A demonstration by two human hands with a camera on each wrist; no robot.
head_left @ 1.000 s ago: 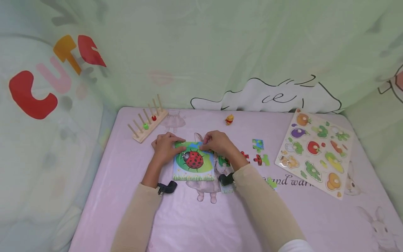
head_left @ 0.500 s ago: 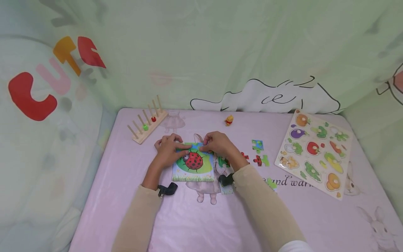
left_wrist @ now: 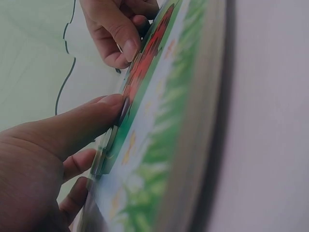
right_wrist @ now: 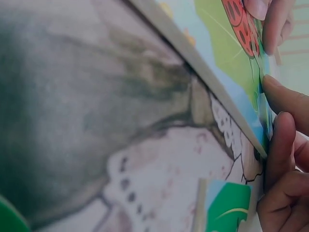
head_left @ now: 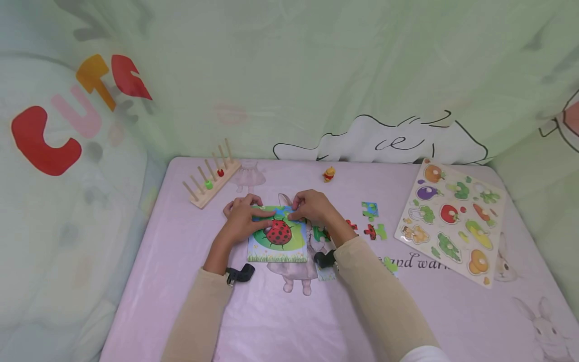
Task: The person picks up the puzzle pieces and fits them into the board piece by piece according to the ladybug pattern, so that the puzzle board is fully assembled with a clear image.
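Note:
A square ladybug jigsaw puzzle [head_left: 276,254] lies flat on the table, its red ladybug and grassy lower strip showing. Over its upper left is my left hand [head_left: 242,221], with extended fingers across the top and the thumb pressing by the ladybug's head. In the left wrist view this thumb [left_wrist: 108,112] touches raised piece edges. At the puzzle's upper right corner my right hand [head_left: 316,207] pinches a puzzle piece between thumb and index finger; the fingers hide most of that piece. The right wrist view shows those fingertips [right_wrist: 280,92] right at the puzzle's surface and edge.
Loose puzzle pieces [head_left: 370,210] are scattered right of the puzzle, some partly under the right forearm. A wooden peg rack [head_left: 217,186] with a green and a red bead stands back left. A bear figurine [head_left: 328,174] stands at the back; a vegetable peg board [head_left: 457,221] lies right.
My left hand has slid right over the puzzle, bringing its thumb and index finger farther across the picture. The right hand stays at the upper right corner, with only slight finger movement.

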